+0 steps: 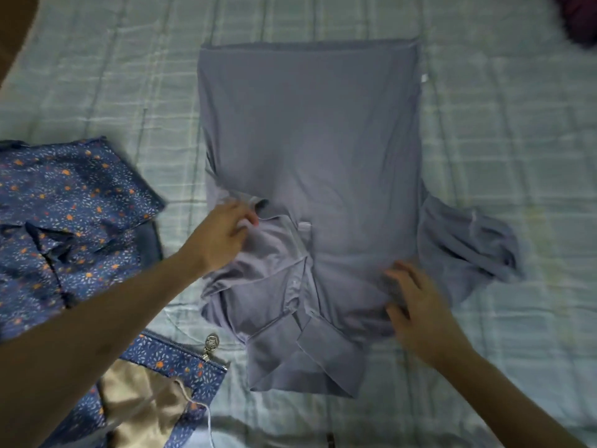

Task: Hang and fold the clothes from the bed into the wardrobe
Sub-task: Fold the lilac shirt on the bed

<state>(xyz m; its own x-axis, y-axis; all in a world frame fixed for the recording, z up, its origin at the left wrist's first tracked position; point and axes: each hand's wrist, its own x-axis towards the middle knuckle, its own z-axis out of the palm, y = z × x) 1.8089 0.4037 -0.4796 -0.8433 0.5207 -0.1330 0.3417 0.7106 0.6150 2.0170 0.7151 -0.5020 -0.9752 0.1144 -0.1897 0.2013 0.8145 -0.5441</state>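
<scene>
A grey-lilac shirt [307, 140] lies flat on the bed [500, 140], its left sleeve folded inward. The left hand [219, 237] pinches that sleeve; the right hand [416, 302] grips the right shoulder, beside a patterned blue garment [64, 205]. Uneven pulling could bunch the fold.

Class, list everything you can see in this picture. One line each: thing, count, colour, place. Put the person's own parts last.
polo shirt: one, grey-lilac, spread flat mid-bed, collar end nearest the camera, one sleeve folded in, the other spread out.
patterned garment: one, navy with orange and white specks, left of the shirt.
zipped patterned piece: one, navy with tan lining, bottom left, metal zip pull showing.
dark red item: one, top right corner, too cut off to identify.
bedsheet: one, pale green check, under everything.
left hand: one, pinching the folded-in sleeve.
right hand: one, fingers curled into the fabric near the collar.
</scene>
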